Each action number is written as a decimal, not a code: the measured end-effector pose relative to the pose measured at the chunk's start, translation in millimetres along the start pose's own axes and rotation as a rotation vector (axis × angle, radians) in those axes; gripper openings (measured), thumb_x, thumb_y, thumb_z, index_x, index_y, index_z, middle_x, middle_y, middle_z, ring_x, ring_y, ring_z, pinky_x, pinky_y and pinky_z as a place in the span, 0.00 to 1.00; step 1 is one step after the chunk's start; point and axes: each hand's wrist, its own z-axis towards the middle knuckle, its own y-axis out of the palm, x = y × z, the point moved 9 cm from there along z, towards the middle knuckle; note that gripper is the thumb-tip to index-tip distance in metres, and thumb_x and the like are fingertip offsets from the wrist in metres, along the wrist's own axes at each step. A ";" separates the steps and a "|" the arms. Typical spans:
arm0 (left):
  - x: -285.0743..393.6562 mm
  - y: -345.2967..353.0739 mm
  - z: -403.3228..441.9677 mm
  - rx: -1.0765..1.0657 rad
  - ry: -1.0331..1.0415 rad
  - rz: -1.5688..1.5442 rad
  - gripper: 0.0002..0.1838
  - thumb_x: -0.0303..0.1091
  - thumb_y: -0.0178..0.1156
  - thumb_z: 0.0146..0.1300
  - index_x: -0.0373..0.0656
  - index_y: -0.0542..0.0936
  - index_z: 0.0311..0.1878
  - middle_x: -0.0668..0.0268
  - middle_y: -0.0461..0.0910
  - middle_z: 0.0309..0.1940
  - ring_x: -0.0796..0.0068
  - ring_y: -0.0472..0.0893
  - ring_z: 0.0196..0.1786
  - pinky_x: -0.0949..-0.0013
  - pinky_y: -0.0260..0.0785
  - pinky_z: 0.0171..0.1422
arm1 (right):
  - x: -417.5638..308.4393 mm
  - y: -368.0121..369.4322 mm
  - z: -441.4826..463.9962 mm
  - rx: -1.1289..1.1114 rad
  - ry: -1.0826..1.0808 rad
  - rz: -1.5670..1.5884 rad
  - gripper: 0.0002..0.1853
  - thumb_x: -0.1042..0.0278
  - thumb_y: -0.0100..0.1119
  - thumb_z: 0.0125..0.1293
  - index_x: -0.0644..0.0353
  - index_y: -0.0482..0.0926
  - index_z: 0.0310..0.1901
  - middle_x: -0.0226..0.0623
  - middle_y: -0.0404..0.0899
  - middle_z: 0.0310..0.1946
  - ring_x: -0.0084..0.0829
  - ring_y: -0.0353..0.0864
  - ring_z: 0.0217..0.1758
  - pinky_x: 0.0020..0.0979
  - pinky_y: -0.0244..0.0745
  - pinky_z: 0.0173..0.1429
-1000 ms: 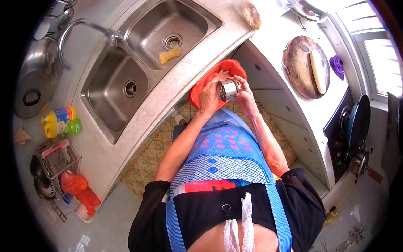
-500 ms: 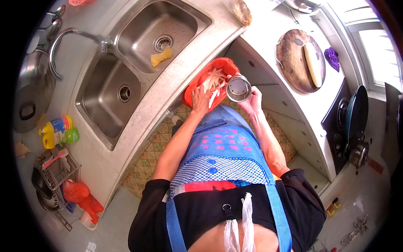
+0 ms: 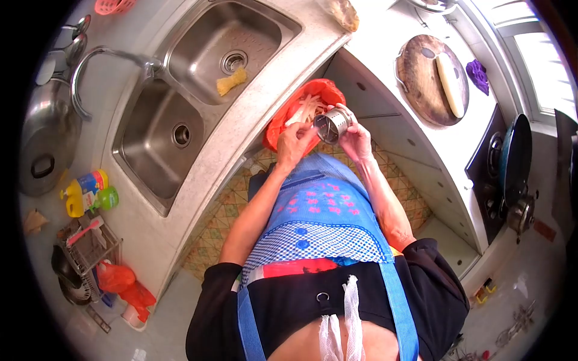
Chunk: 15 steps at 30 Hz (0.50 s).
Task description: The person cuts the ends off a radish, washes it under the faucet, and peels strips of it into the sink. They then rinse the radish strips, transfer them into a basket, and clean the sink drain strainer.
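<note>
My right hand [image 3: 356,143] is wrapped round a perforated metal cylinder [image 3: 341,123], like a strainer cup, held tilted with its open mouth toward the left. Beside that mouth is my left hand [image 3: 294,144], its fingers bent and drawn together at the rim. Whatever sits between those fingertips is too small to make out. Behind both hands stands a bin lined with a red plastic bag [image 3: 330,90]. Pale peelings [image 3: 308,109] lie inside the bag.
To the left is a double steel sink [image 3: 198,114] with a yellow scrubber [image 3: 231,81] and a curved faucet [image 3: 90,54]. A round wooden board [image 3: 421,78] bearing a long pale peeled vegetable [image 3: 450,87] lies on the right counter, near a wok [image 3: 516,159]. Cabinets flank me.
My left hand has come up out of the bag of peelings to the cylinder's rim. My right hand has tipped the cylinder so its mouth faces left.
</note>
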 end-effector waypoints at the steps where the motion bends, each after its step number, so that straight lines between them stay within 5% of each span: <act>1: 19.2 2.2 -3.6 0.001 0.091 0.132 0.12 0.37 0.59 0.58 0.36 0.81 0.33 0.59 0.81 0.27 0.70 0.81 0.29 0.70 0.72 0.36 | 2.3 1.0 0.6 -0.005 0.005 0.001 0.35 0.69 0.46 0.48 0.61 0.61 0.63 0.42 0.65 0.62 0.36 0.65 0.64 0.37 0.58 0.68; 4: 25.1 7.3 -2.6 0.019 0.239 0.346 0.11 0.36 0.59 0.58 0.37 0.81 0.33 0.58 0.80 0.24 0.69 0.81 0.27 0.69 0.71 0.34 | 1.2 5.0 1.4 -0.040 -0.033 -0.125 0.35 0.69 0.47 0.47 0.59 0.62 0.63 0.41 0.64 0.63 0.36 0.63 0.65 0.36 0.58 0.68; 7: 21.6 -2.7 -3.2 0.127 0.290 0.256 0.09 0.35 0.60 0.57 0.38 0.81 0.34 0.57 0.80 0.23 0.67 0.81 0.26 0.67 0.70 0.31 | -3.7 -2.0 -0.4 0.045 -0.038 0.017 0.34 0.69 0.45 0.48 0.62 0.62 0.63 0.45 0.63 0.63 0.38 0.63 0.66 0.41 0.57 0.70; 10: 9.7 -1.7 0.3 0.010 0.184 0.571 0.08 0.33 0.59 0.58 0.41 0.83 0.35 0.57 0.81 0.27 0.65 0.81 0.29 0.64 0.70 0.32 | -1.3 2.0 -2.7 0.036 0.085 0.311 0.34 0.69 0.44 0.49 0.64 0.61 0.63 0.50 0.62 0.64 0.41 0.62 0.67 0.43 0.55 0.71; 12: -4.0 16.0 0.1 -0.086 0.359 0.973 0.10 0.35 0.57 0.60 0.45 0.83 0.41 0.56 0.81 0.36 0.62 0.81 0.36 0.59 0.70 0.37 | 2.3 -0.7 -3.8 0.038 0.097 0.412 0.34 0.68 0.42 0.50 0.64 0.61 0.64 0.54 0.61 0.64 0.44 0.61 0.68 0.45 0.53 0.72; 14: -29.4 27.2 1.1 -0.229 0.317 1.024 0.24 0.37 0.61 0.57 0.51 0.74 0.59 0.55 0.68 0.60 0.54 0.73 0.55 0.52 0.66 0.48 | 9.1 7.7 -7.5 -0.024 0.184 0.605 0.34 0.66 0.41 0.52 0.63 0.60 0.65 0.52 0.61 0.65 0.51 0.59 0.68 0.51 0.52 0.71; 15: -34.2 27.5 2.5 -0.228 0.319 1.023 0.24 0.37 0.61 0.57 0.51 0.74 0.59 0.55 0.68 0.60 0.54 0.73 0.55 0.52 0.66 0.48 | 8.9 8.5 -6.9 -0.025 0.182 0.603 0.34 0.66 0.41 0.52 0.63 0.60 0.65 0.52 0.61 0.65 0.51 0.59 0.68 0.51 0.52 0.71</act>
